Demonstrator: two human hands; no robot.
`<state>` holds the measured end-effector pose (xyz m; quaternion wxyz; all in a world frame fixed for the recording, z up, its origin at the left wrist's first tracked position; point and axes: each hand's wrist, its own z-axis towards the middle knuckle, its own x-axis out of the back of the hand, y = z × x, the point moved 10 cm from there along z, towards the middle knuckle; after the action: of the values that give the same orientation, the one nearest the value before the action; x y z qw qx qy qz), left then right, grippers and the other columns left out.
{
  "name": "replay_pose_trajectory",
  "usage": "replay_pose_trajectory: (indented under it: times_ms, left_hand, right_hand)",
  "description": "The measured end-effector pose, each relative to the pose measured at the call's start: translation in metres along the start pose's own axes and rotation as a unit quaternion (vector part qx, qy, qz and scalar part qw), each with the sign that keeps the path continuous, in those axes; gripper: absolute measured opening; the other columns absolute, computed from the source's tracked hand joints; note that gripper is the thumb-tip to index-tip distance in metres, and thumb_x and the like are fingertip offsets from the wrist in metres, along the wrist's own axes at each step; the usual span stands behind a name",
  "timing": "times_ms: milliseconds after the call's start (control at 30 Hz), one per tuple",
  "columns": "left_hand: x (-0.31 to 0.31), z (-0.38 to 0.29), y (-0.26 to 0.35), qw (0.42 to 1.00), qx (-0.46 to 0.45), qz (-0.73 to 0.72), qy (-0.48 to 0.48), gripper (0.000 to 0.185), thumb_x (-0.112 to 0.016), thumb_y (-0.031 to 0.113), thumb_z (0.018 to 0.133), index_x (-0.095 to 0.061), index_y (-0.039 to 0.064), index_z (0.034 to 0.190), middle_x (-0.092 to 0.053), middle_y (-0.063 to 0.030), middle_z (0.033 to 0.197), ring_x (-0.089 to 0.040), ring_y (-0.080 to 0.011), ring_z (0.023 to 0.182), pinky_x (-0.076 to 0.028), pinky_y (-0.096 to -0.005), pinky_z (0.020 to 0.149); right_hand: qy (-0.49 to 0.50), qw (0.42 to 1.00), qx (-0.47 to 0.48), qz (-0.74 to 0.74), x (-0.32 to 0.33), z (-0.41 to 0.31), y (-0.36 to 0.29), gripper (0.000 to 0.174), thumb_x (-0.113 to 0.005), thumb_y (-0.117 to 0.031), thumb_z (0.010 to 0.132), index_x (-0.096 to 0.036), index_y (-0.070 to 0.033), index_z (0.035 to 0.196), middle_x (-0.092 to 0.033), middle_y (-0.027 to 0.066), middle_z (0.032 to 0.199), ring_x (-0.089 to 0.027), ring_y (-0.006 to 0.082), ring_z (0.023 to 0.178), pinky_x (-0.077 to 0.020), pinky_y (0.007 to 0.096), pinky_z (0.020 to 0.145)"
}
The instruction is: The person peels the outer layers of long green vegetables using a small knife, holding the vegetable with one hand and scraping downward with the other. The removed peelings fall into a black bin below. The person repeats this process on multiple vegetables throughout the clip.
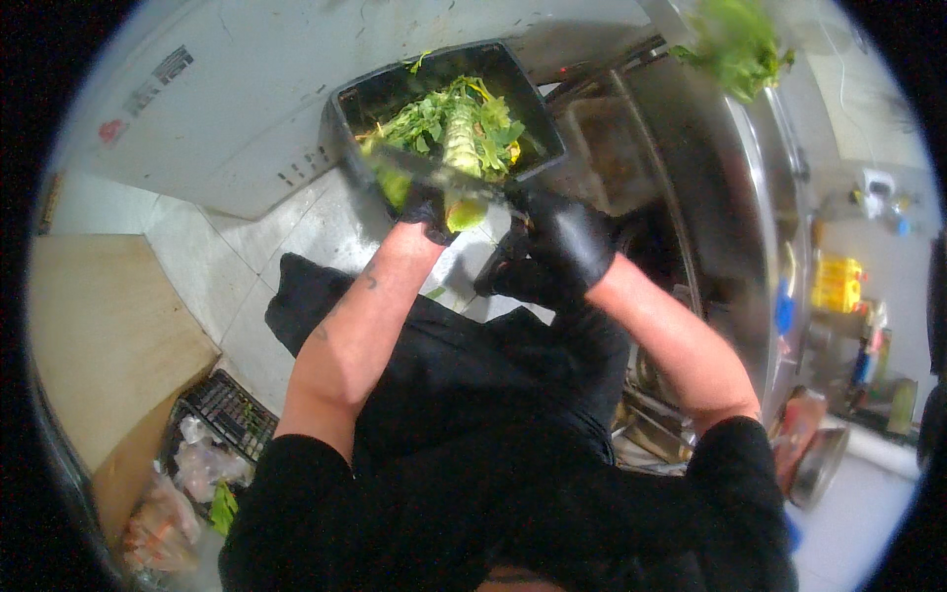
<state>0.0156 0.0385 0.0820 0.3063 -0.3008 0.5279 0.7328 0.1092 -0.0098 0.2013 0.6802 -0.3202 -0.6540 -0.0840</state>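
Observation:
My left hand (429, 214), in a black glove, is closed round the lower part of a thick pale green vegetable stem (462, 148), its cut end towards me. A blurred knife (436, 174) lies across the stem, its handle end at my right hand (551, 222), also black-gloved, which grips it; the fingers are partly hidden. Beyond and beneath the stem a black plastic bin (544, 126) stands on the floor and holds green leaves (422, 122) and trimmings.
A steel counter (710, 185) runs along the right, with leafy greens (740, 52) at its far end. A yellow container (836, 285) stands further right. At lower left are a black crate (229, 414), plastic bags (166, 518) and a beige board (111, 318). A pale cabinet (259, 96) is behind the bin.

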Motion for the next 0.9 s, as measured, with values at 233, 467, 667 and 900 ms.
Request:
replay_pose_trajectory:
  times_ms: [233, 467, 667, 900]
  left_hand:
    - [0.014, 0.000, -0.015, 0.997, 0.027, 0.040, 0.059, 0.047, -0.041, 0.035, 0.106, -0.043, 0.008, 0.145, -0.051, -0.0080, 0.142, -0.052, -0.0209, 0.125, -0.043, -0.0339, 0.108]
    - [0.034, -0.019, -0.056, 0.927, 0.161, -0.305, 0.150, 0.039, -0.054, 0.032, 0.101, -0.053, 0.009, 0.133, -0.062, -0.0086, 0.122, -0.061, -0.0205, 0.109, -0.051, -0.0343, 0.095]
    - [0.022, -0.039, -0.040, 0.925, 0.204, -0.254, 0.194, 0.034, -0.057, 0.034, 0.099, -0.060, 0.010, 0.123, -0.068, -0.0052, 0.108, -0.067, -0.0160, 0.094, -0.057, -0.0304, 0.081]
    - [0.031, -0.022, -0.035, 0.917, 0.198, -0.295, 0.180, 0.041, -0.055, 0.037, 0.100, -0.057, 0.010, 0.131, -0.065, -0.0074, 0.120, -0.063, -0.0210, 0.108, -0.053, -0.0349, 0.094]
  right_hand:
    - [-0.063, 0.998, -0.006, -0.015, -0.012, 0.004, -0.014, 0.059, -0.086, -0.029, 0.057, -0.063, -0.003, 0.106, -0.063, 0.0205, 0.095, -0.064, 0.0396, 0.089, -0.0538, 0.0464, 0.077]
    - [0.022, 0.998, -0.059, -0.007, -0.025, 0.025, 0.030, 0.023, -0.057, -0.017, 0.088, -0.066, -0.005, 0.106, -0.066, 0.0253, 0.104, -0.066, 0.0369, 0.099, -0.0510, 0.0488, 0.087]
    - [0.037, 0.984, -0.174, 0.008, -0.069, 0.078, 0.135, 0.025, -0.053, -0.022, 0.092, -0.069, -0.007, 0.104, -0.069, 0.0234, 0.098, -0.069, 0.0377, 0.089, -0.0534, 0.0476, 0.079]
    - [0.073, 0.994, -0.071, -0.030, -0.031, 0.063, 0.080, 0.024, -0.059, -0.019, 0.089, -0.069, -0.005, 0.105, -0.068, 0.0248, 0.091, -0.068, 0.0412, 0.083, -0.0540, 0.0487, 0.074]
